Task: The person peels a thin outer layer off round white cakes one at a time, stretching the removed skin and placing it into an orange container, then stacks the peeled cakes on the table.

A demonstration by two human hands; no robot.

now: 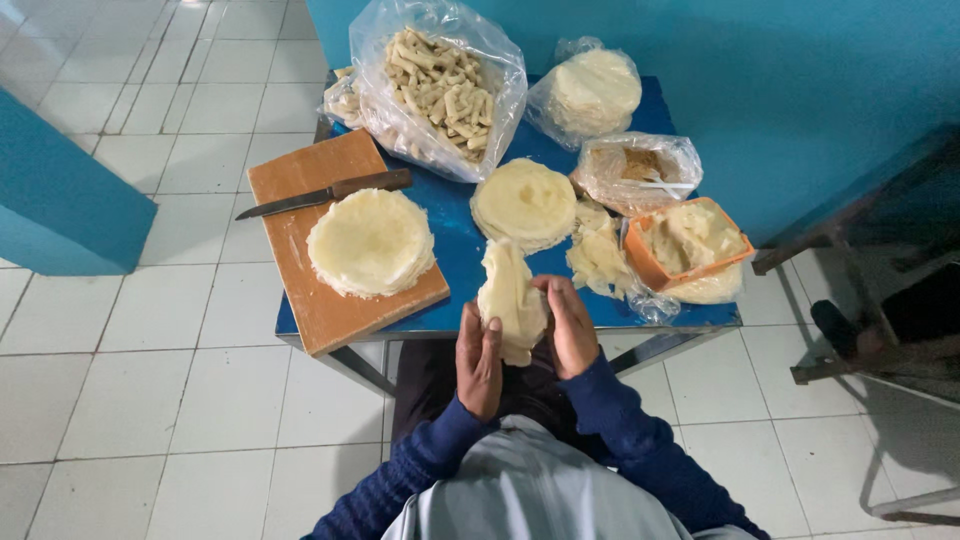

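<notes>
Both of my hands hold one pale, thin dough sheet [508, 296] upright over the near edge of the blue table [455, 245]. My left hand [478, 362] grips its lower left side. On the other side, my right hand [570, 325] curls around the sheet's right edge. A stack of round dough sheets [371, 242] rests on a wooden cutting board [330, 305] to the left. A second stack [524, 202] lies on the table just beyond my hands.
A knife [325, 193] lies across the board's far end. A large clear bag of rolled dough pieces [435, 85] stands at the back, beside a bagged stack of rounds [592, 92]. An orange tub with filling [690, 240] sits right. A blue wall rises behind.
</notes>
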